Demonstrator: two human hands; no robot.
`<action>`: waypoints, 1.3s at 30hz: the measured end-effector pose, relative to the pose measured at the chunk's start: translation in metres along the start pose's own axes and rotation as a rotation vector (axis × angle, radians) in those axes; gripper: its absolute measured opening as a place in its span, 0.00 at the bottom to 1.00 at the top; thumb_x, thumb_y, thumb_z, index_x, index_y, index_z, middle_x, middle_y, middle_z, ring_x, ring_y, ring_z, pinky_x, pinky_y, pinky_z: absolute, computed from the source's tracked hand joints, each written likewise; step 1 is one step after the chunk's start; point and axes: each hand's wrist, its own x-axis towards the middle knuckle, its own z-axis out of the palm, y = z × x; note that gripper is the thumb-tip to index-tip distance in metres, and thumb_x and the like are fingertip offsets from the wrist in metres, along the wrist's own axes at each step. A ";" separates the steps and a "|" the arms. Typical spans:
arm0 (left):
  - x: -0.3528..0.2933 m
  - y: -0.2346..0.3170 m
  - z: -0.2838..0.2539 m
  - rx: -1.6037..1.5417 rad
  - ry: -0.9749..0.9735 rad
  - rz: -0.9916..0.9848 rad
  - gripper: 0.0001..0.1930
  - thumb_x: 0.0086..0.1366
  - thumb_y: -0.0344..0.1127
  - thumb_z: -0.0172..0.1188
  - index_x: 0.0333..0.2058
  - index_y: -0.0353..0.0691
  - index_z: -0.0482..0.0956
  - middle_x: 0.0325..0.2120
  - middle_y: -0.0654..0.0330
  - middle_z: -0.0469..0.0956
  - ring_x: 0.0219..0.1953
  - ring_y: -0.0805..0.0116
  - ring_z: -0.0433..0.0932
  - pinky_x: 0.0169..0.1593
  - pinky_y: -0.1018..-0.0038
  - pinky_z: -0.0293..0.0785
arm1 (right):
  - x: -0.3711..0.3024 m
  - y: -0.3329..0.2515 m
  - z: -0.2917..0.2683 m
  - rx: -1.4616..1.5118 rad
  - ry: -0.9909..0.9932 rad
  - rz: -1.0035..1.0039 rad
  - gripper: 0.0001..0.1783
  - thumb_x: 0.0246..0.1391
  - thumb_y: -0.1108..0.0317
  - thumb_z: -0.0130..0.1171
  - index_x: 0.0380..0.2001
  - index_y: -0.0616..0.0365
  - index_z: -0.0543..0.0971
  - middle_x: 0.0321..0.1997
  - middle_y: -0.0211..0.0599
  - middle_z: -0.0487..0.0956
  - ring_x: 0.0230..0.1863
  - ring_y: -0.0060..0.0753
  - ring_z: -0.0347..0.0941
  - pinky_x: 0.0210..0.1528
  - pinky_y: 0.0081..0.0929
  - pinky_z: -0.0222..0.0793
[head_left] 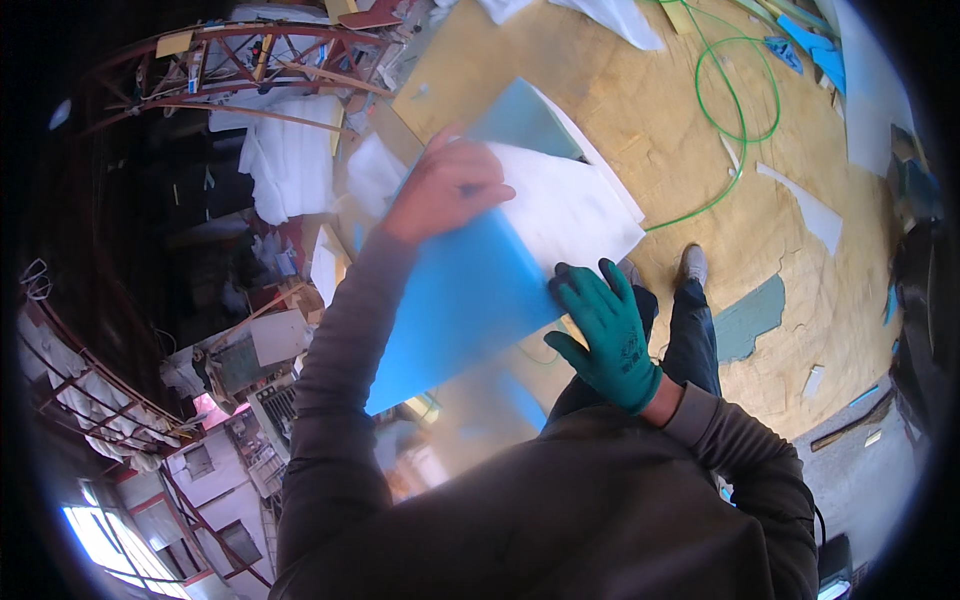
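Observation:
A flat blue sheet [455, 305], perhaps foam board, is held up in front of my body. My bare left hand [452, 188] is closed at its upper edge, fingers curled over it. My right hand [605, 335] wears a green glove with dark fingertips. Its fingers are stretched out and apart beside the sheet's right corner; whether they touch it I cannot tell. Beyond the sheet lies a white sheet [570, 200], with a grey-blue piece [525, 120] at its far side. Haze blurs part of the view around my left hand.
A looped green hose [735, 120] lies on the tan floor [640, 110] at the far right. Torn grey-green [750, 318] and white [808, 208] scraps lie by my feet [693, 262]. Red metal trusses [250, 62] and heaped white sheets [290, 165] stand at left.

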 end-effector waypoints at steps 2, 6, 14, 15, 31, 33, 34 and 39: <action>-0.003 0.009 0.003 -0.015 -0.036 0.036 0.06 0.65 0.38 0.71 0.29 0.45 0.87 0.35 0.69 0.84 0.47 0.68 0.82 0.80 0.45 0.48 | -0.009 0.000 -0.004 -0.001 0.020 0.119 0.40 0.53 0.61 0.76 0.67 0.63 0.73 0.71 0.50 0.76 0.72 0.57 0.70 0.78 0.61 0.55; -0.012 0.033 0.008 -0.062 -0.107 0.114 0.07 0.67 0.37 0.69 0.29 0.46 0.87 0.35 0.69 0.84 0.48 0.68 0.82 0.80 0.43 0.46 | -0.014 0.005 -0.004 0.042 0.054 0.176 0.41 0.54 0.60 0.76 0.68 0.64 0.73 0.72 0.50 0.75 0.72 0.57 0.71 0.78 0.59 0.56; -0.020 0.058 0.018 -0.077 -0.063 0.138 0.07 0.64 0.35 0.71 0.28 0.45 0.83 0.35 0.69 0.83 0.47 0.66 0.82 0.79 0.42 0.50 | -0.003 0.006 0.007 0.139 -0.015 0.131 0.39 0.57 0.60 0.75 0.68 0.63 0.74 0.70 0.52 0.77 0.70 0.60 0.72 0.76 0.54 0.60; -0.020 0.059 0.018 -0.074 -0.065 0.134 0.06 0.63 0.33 0.70 0.28 0.45 0.83 0.36 0.69 0.83 0.48 0.66 0.82 0.79 0.41 0.49 | -0.004 0.006 0.006 0.158 -0.015 0.149 0.39 0.57 0.60 0.75 0.68 0.63 0.74 0.70 0.51 0.77 0.69 0.60 0.72 0.76 0.54 0.61; -0.033 0.048 0.045 0.012 0.116 0.234 0.07 0.68 0.39 0.69 0.33 0.44 0.85 0.38 0.64 0.82 0.52 0.60 0.81 0.74 0.46 0.62 | 0.007 -0.004 0.006 -0.028 -0.047 -0.058 0.37 0.54 0.65 0.75 0.66 0.63 0.76 0.72 0.54 0.75 0.70 0.61 0.72 0.74 0.57 0.64; -0.030 0.036 0.043 -0.028 0.230 0.232 0.06 0.70 0.37 0.66 0.36 0.42 0.85 0.41 0.61 0.82 0.54 0.54 0.80 0.71 0.48 0.65 | 0.009 -0.003 0.008 -0.044 -0.057 -0.070 0.36 0.53 0.66 0.75 0.65 0.63 0.77 0.71 0.53 0.75 0.69 0.61 0.72 0.72 0.56 0.67; -0.028 0.028 0.042 0.014 0.409 0.108 0.06 0.72 0.36 0.64 0.38 0.40 0.84 0.41 0.58 0.83 0.52 0.53 0.80 0.69 0.50 0.68 | 0.010 -0.002 0.009 -0.044 -0.069 -0.058 0.36 0.53 0.66 0.75 0.65 0.62 0.77 0.71 0.53 0.76 0.69 0.61 0.73 0.72 0.56 0.67; -0.016 -0.033 0.028 0.095 0.698 -0.455 0.15 0.81 0.38 0.54 0.42 0.30 0.81 0.41 0.50 0.82 0.46 0.44 0.80 0.55 0.56 0.76 | 0.008 0.000 0.010 -0.035 -0.056 -0.055 0.34 0.52 0.66 0.75 0.63 0.62 0.79 0.70 0.52 0.77 0.67 0.60 0.74 0.69 0.53 0.70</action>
